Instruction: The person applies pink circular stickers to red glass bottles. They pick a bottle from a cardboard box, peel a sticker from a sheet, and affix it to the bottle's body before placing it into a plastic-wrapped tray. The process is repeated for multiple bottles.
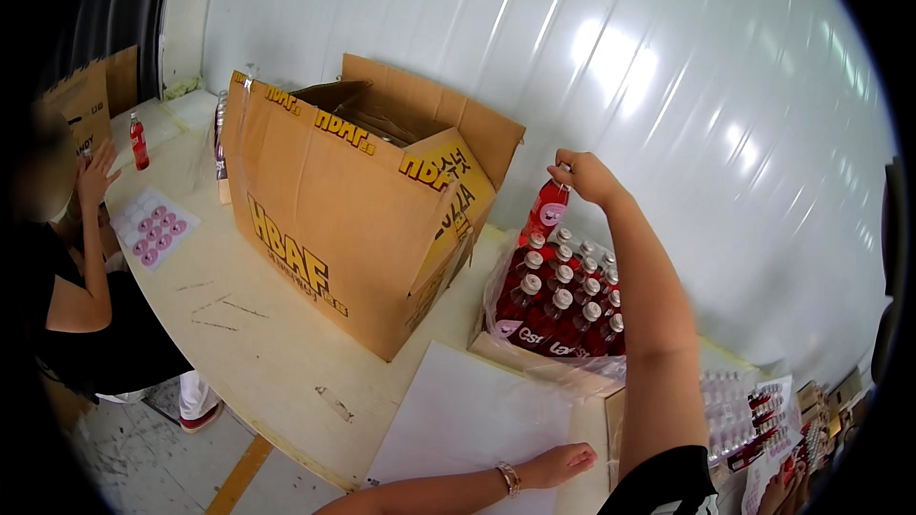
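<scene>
My right hand [585, 179] grips the cap end of a red drink bottle [549, 207] with a round pink sticker. That bottle stands upright, slightly tilted, at the back left corner of a cardboard tray [529, 366] with torn clear film round it. Several capped bottles of red drink [560, 304] fill the tray. My left hand [559, 466], with bracelets at the wrist, rests by the right edge of a white sheet [472, 415] on the table. Its fingers are curled and nothing shows in them.
A large open cardboard box [322, 214] stands left of the tray. Farther left are a sticker sheet [154, 229], a lone red bottle [139, 143] and a person [86, 286] with raised hands. More bottles [726, 415] and another person's hands [780, 490] are at lower right.
</scene>
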Available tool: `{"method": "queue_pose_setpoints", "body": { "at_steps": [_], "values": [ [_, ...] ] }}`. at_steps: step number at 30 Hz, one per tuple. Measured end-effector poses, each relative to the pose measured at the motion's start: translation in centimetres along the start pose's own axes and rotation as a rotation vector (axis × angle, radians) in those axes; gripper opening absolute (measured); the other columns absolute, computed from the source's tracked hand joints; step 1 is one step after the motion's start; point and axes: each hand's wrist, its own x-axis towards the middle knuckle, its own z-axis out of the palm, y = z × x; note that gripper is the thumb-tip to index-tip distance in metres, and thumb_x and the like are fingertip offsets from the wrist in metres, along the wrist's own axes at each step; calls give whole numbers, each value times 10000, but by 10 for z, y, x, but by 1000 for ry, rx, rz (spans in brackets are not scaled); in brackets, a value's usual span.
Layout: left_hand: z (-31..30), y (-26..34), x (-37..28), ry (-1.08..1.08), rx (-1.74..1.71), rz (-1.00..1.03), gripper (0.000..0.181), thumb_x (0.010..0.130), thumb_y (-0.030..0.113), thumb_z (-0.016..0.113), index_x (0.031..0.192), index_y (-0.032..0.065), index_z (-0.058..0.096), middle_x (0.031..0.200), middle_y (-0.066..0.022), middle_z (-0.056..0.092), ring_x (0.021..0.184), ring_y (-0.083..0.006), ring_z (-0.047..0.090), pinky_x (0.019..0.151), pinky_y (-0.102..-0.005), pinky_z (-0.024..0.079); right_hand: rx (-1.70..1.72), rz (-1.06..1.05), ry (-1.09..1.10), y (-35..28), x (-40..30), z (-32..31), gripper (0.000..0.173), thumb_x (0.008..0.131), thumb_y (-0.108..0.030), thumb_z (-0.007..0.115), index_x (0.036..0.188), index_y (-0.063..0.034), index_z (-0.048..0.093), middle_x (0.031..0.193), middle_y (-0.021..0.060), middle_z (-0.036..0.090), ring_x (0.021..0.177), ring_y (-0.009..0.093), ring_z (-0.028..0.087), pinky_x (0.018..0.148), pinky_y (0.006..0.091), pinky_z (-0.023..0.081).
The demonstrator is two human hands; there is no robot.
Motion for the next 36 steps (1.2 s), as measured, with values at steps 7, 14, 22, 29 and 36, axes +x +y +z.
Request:
{"method": "queue_pose_setpoints", "body": {
  "at_steps": [7,14,22,29,36],
  "values": [
    [3,-4,2,34,-15,65,291,945,233,471,1093,-15,502,1050,-133,615,1005,-210,588,883,-309,446,-104,205,171,29,2,42,333,821,-327,571,888,-3,600,731,203,621,717,362,599,669,433,466],
    [0,4,-2,26,66,21,276,946,220,468,1092,-11,502,1053,-121,609,1015,-190,577,894,-302,438,32,78,-28,31,-12,39,310,845,-307,589,813,0,566,703,180,624,668,338,588,619,417,450],
    [7,60,-18,26,225,373,141,901,156,521,888,17,538,855,-87,600,855,-195,592,780,-301,452,-19,-247,-79,41,-21,52,244,877,-265,580,853,-31,512,705,139,611,661,294,579,629,391,452],
    [-49,181,-67,431,272,856,202,902,110,433,743,14,511,694,-75,559,636,-196,545,639,-312,457,-224,73,-85,16,-6,70,279,866,-286,571,862,-12,525,765,177,630,740,357,593,663,420,460],
    [-183,161,-49,1138,248,517,288,955,220,414,1043,-49,470,998,-140,570,957,-204,551,848,-311,439,-28,-46,-220,20,-14,59,304,880,-316,557,837,-18,519,766,164,630,711,326,594,649,405,453]
  ]
}}
